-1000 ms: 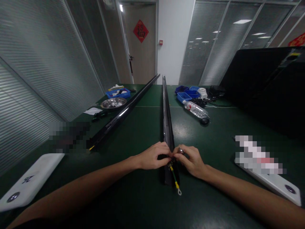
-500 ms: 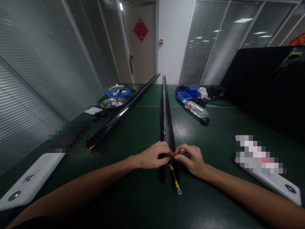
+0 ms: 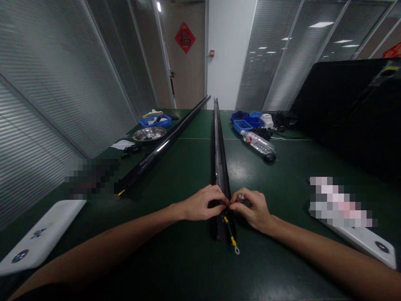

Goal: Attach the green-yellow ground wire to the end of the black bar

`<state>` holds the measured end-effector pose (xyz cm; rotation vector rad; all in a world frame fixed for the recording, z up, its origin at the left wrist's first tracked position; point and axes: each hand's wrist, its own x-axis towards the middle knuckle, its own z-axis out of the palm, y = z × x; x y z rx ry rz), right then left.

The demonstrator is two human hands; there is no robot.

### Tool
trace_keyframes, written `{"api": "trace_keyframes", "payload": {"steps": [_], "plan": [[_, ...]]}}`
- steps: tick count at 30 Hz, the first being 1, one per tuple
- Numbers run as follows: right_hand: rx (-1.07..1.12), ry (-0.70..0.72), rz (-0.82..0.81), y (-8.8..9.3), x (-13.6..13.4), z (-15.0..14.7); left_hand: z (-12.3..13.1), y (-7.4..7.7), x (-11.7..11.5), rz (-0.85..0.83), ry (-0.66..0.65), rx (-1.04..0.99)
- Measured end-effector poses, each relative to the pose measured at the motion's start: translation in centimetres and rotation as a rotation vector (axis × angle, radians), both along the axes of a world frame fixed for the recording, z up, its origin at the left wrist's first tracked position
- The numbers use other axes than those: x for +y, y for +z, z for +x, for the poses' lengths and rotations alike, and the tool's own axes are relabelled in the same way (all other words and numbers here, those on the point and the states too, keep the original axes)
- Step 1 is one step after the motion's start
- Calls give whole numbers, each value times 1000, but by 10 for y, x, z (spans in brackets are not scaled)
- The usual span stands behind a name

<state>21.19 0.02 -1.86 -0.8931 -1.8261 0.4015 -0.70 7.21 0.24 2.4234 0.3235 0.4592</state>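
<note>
Down the middle of the green table runs a long dark channel-shaped rail point(image 3: 221, 159), its near end in front of me. My left hand point(image 3: 208, 203) pinches at its near part, thumb and fingers closed. Close against it, my right hand point(image 3: 250, 207) is also closed in a pinch, a ring on one finger. What the fingertips hold is too small and covered to make out. A short green and yellow wire point(image 3: 230, 232) with a ring terminal comes out just below the fingers and hangs over the rail's near end.
A second dark rail point(image 3: 163, 146) lies slantwise at left. Beyond it are a metal bowl point(image 3: 149, 134) and a blue tray point(image 3: 156, 121). At right lie a plastic bottle point(image 3: 258, 143), blue bins point(image 3: 242, 126) and a large black panel point(image 3: 354, 117). White objects point(image 3: 42, 238) flank both forearms.
Both hands stay at nearly the same spot on the rail. The right fingertips have shifted very slightly to the right; the wire's end has moved a touch too.
</note>
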Motion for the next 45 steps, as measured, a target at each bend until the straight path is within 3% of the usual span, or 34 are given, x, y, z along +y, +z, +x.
{"api": "trace_keyframes", "payload": {"steps": [30,45], "plan": [[-88,2,43,4,-1,-1,1,-1,1,4,-28,-12],[-123,123,124,6,0,-3,3,-1,3,5,-68,-51]]}}
